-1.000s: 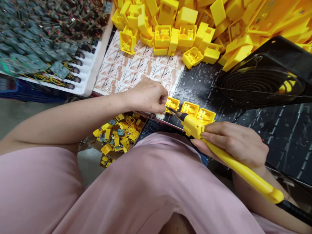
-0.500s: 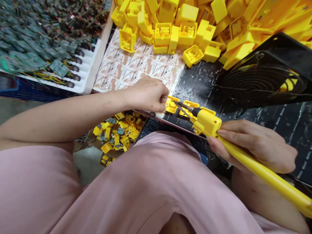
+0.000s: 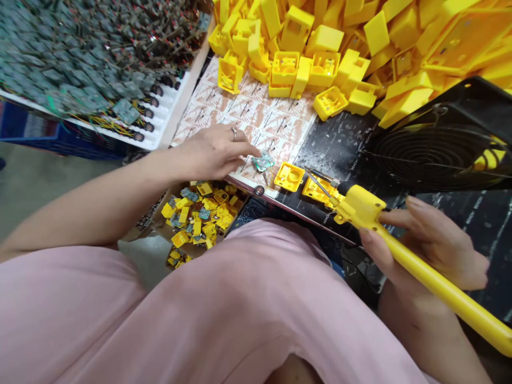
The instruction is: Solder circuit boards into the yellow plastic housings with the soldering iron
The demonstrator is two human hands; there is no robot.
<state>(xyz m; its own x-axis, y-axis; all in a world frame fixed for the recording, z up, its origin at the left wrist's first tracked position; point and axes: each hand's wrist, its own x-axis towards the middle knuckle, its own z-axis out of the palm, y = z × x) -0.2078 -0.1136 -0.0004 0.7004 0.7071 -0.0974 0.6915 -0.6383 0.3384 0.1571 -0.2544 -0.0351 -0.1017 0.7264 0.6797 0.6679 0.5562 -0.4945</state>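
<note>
My left hand [image 3: 220, 152] reaches over the printed sheet, its index finger stretched to the edge of a small green circuit board [image 3: 263, 161]. The fingers look apart, with nothing visibly gripped. Just below the board, a small round black part [image 3: 259, 190] lies at the table edge. My right hand [image 3: 432, 245] is closed around a yellow soldering iron [image 3: 362, 205] with a long handle. Its metal tip and thin side tube point left, over a yellow casing half [image 3: 320, 189]. Another open yellow casing half [image 3: 288, 177] lies between that one and the board.
Yellow casings [image 3: 326, 40] are heaped along the back. A black fan [image 3: 436, 144] stands at right. At upper left, a white foam tray [image 3: 168, 114] holds many wired circuit boards. Below the table edge, a box of yellow pieces and boards [image 3: 200, 213] sits near my lap.
My left hand has drawn back left from the casing and loosened, uncovering the circuit board. The soldering iron's tip has moved off the left casing to the one beside it. The view has shifted slightly.
</note>
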